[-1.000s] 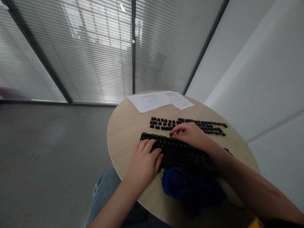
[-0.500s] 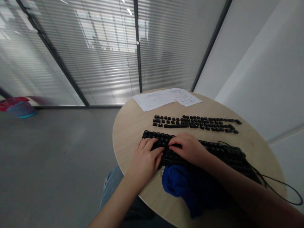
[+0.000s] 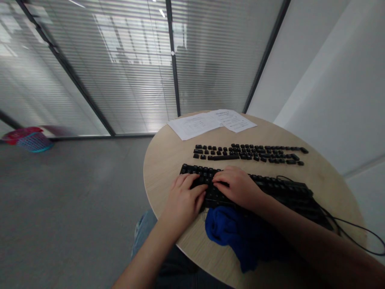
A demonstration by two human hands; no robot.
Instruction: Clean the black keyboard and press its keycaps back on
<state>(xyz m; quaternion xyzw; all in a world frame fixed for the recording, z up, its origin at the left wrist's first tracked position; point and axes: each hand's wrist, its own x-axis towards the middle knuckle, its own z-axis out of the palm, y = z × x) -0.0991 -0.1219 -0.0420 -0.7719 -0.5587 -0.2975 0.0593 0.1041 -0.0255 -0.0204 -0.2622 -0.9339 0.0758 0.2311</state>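
Note:
A black keyboard lies on the round wooden table, with many of its keys off. My left hand rests over its left end, fingers curled onto the keys and thumb stretched inward, gripping that end. Beside it, my right hand bends over the middle-left part, thumb and fingertips brought together close to the surface; whatever is between them is too small to make out. Bunched against the near edge lies a blue cloth, partly under my right forearm. Loose black keycaps lie in rows beyond the keyboard.
Printed paper sheets lie at the far side of the table. A black cable loops off the keyboard at the right. On the floor at far left stands a red and blue plastic basket. Blind-covered glass panels rise behind the table.
The camera view has shifted slightly. Both hands keep nearly the same places on the keyboard, and the loose keycaps and cloth look unmoved.

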